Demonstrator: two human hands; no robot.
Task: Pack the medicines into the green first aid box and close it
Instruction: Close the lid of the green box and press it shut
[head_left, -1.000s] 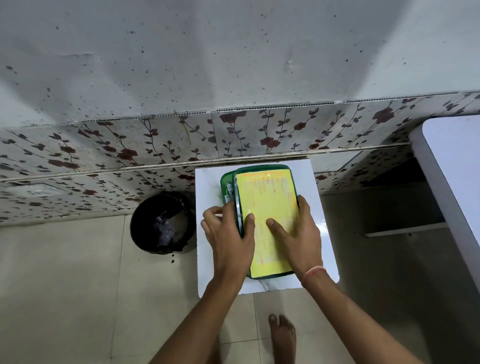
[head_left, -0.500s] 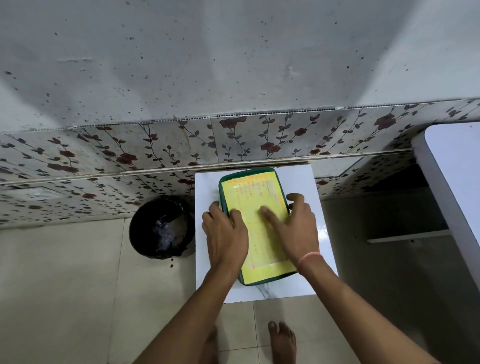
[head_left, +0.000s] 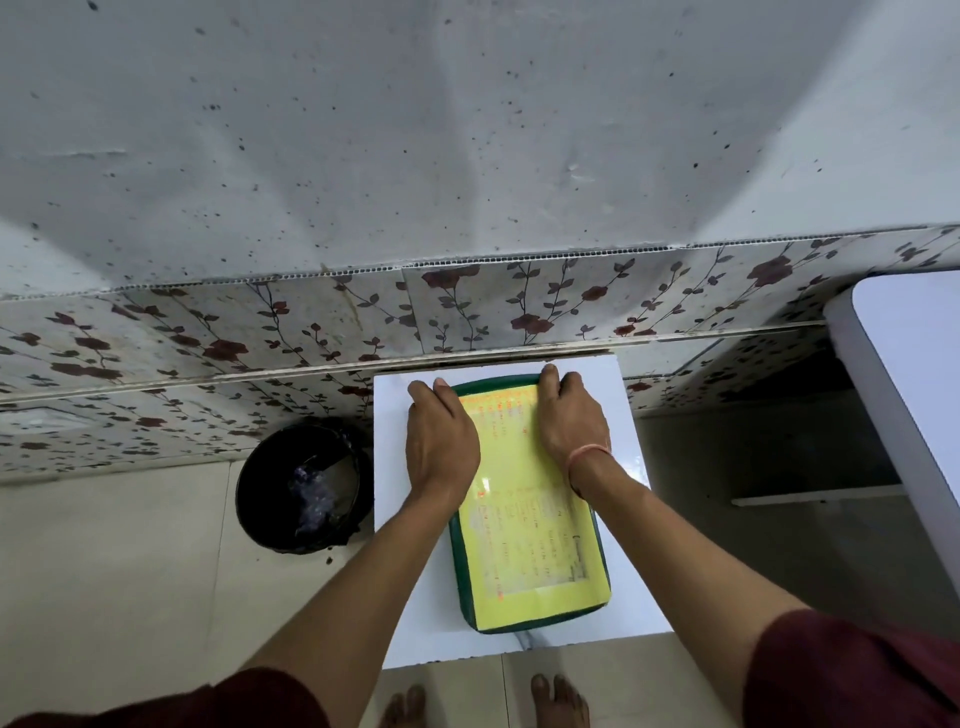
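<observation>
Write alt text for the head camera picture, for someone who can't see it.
Two hands, left and right, press flat on the yellow-labelled lid of a green first aid box on a small white table. A black bin stands on the floor to its left.

white table (head_left: 410, 613) carries the closed green box (head_left: 524, 545).

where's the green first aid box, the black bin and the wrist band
green first aid box (head_left: 524, 540): head view, on the yellow label of its lid
black bin (head_left: 260, 499): head view, on its left rim
wrist band (head_left: 587, 456): head view, on the pink band at the right wrist
</observation>
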